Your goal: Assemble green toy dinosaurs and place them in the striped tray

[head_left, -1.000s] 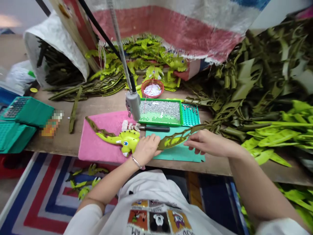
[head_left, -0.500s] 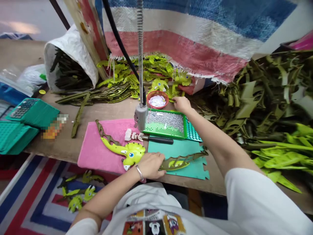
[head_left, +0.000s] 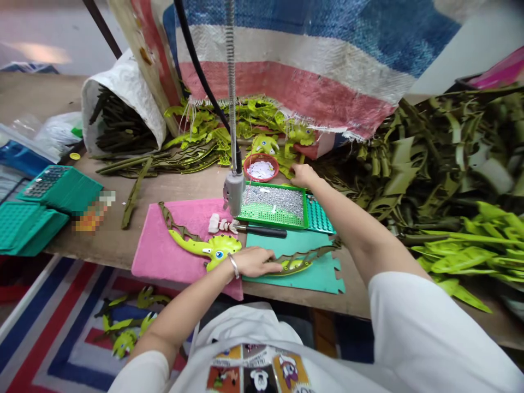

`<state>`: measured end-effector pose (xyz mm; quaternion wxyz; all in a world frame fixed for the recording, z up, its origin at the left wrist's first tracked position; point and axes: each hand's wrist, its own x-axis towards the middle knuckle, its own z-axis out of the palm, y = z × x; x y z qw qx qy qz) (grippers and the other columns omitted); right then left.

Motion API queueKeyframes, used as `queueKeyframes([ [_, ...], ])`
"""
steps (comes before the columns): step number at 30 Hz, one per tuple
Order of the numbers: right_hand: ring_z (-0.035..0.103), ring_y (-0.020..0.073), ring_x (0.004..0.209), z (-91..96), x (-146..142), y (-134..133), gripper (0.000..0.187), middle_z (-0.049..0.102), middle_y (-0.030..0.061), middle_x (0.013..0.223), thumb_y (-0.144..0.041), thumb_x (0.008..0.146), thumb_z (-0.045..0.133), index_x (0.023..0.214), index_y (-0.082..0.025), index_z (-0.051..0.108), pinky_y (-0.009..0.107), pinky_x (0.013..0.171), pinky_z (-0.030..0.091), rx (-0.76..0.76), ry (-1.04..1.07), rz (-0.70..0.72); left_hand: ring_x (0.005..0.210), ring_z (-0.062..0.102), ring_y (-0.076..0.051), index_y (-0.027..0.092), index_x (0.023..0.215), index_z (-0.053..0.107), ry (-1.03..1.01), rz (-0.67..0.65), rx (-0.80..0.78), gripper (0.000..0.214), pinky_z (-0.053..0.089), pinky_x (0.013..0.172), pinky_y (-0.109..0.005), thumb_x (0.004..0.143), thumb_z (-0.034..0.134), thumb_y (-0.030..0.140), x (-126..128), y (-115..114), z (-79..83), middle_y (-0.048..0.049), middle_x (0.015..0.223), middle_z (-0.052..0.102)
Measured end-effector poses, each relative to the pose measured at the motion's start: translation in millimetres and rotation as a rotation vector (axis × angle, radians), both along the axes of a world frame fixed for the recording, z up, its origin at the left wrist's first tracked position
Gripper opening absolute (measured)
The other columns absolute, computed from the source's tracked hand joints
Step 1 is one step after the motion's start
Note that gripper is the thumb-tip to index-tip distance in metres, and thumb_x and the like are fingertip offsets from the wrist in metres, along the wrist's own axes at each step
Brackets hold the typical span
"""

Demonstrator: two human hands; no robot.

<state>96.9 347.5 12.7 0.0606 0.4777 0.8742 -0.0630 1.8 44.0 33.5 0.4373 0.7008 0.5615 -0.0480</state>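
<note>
A lime-green dinosaur-headed plastic toy (head_left: pixel 223 248) with blue eyes lies across the pink cloth (head_left: pixel 149 256) and the teal mat (head_left: pixel 319 278); olive lattice strips run along both its arms. My left hand (head_left: pixel 256 262) is closed over the toy just right of the head, palm down, covering part of it. Farther off, my right hand (head_left: pixel 305 176) reaches beside the red basket (head_left: pixel 244 173) of small white pieces. Its fingers are closed at a lime-green plastic part (head_left: pixel 283 164) by the pile; the fingertips are partly hidden.
A hanging electric screwdriver (head_left: pixel 233 191) stands over the cloth near a black-handled tool (head_left: pixel 268 232). Behind the mat is a green tray (head_left: pixel 305 213) of screws. Olive parts (head_left: pixel 409 164) heap up at right, a white sack (head_left: pixel 123 76) at left. Finished-looking toys (head_left: pixel 125 341) lie below.
My left hand has shifted slightly right and up along the toy. My right hand stays by the lime-green part beside the basket. The camera view has moved a little.
</note>
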Motion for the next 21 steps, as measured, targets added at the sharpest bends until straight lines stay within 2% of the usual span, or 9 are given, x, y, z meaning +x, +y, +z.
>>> queueKeyframes([
  [3, 0.067, 0.0337, 0.113, 0.3, 4.4, -3.4, 0.044, 0.071, 0.02, 0.117, -0.025, 0.079, 0.068, 0.121, -0.014, 0.069, 0.039, 0.096, 0.052, -0.002, 0.024, -0.034, 0.097, 0.067, -0.021, 0.019, 0.112, 0.068, -0.086, -0.006, -0.01, 0.047, 0.045, 0.081, -0.026, 0.103, 0.035, 0.052, -3.2, 5.1, -3.0, -0.0074, 0.105, 0.074],
  [8, 0.068, 0.0303, 0.109, 9.1, 8.7, -12.3, 0.046, 0.072, 0.0164, 0.113, -0.019, 0.078, 0.062, 0.124, -0.013, 0.065, 0.038, 0.095, 0.053, 0.037, 0.12, -0.079, 0.086, 0.061, -0.017, 0.017, 0.094, 0.067, -0.16, 0.029, 0.004, 0.036, 0.042, 0.078, -0.023, 0.101, 0.04, 0.039, -5.8, 10.2, -9.1, -0.0054, 0.094, 0.071],
  [12, 0.063, 0.0293, 0.112, 27.2, 26.7, -29.3, 0.041, 0.066, 0.0184, 0.12, -0.016, 0.084, 0.05, 0.123, -0.01, 0.062, 0.041, 0.099, 0.05, 0.091, 0.236, -0.04, 0.078, 0.055, -0.015, 0.017, 0.075, 0.062, -0.22, 0.067, -0.023, 0.039, 0.042, 0.074, -0.022, 0.098, 0.042, 0.043, -8.6, 14.8, -13.4, -0.0021, 0.08, 0.065],
  [16, 0.062, 0.0295, 0.102, 44.5, 71.4, -78.5, 0.034, 0.065, 0.015, 0.111, -0.03, 0.09, 0.049, 0.118, -0.015, 0.064, 0.046, 0.093, 0.049, 0.096, 0.409, 0.152, 0.071, 0.051, -0.014, 0.017, 0.071, 0.059, -0.27, 0.139, -0.101, 0.041, 0.04, 0.067, -0.022, 0.094, 0.045, 0.047, -10.2, 18.3, -18.5, 0.0, 0.072, 0.061],
  [19, 0.062, 0.0278, 0.102, 49.0, 109.4, -134.0, 0.043, 0.064, 0.0097, 0.112, -0.051, 0.093, 0.052, 0.126, -0.025, 0.061, 0.042, 0.089, 0.05, 0.036, 0.508, 0.308, 0.071, 0.051, -0.013, 0.017, 0.076, 0.062, -0.308, 0.208, -0.161, 0.033, 0.039, 0.066, -0.022, 0.092, 0.047, 0.042, -9.1, 19.6, -22.1, 0.001, 0.075, 0.062],
  [21, 0.063, 0.0258, 0.098, 45.4, 128.3, -172.1, 0.046, 0.063, 0.0086, 0.111, -0.055, 0.095, 0.048, 0.129, -0.028, 0.061, 0.04, 0.086, 0.051, -0.038, 0.542, 0.4, 0.074, 0.052, -0.013, 0.017, 0.075, 0.062, -0.324, 0.247, -0.167, 0.028, 0.039, 0.068, -0.021, 0.09, 0.05, 0.037, -7.6, 20.6, -23.0, 0.0012, 0.077, 0.063],
])
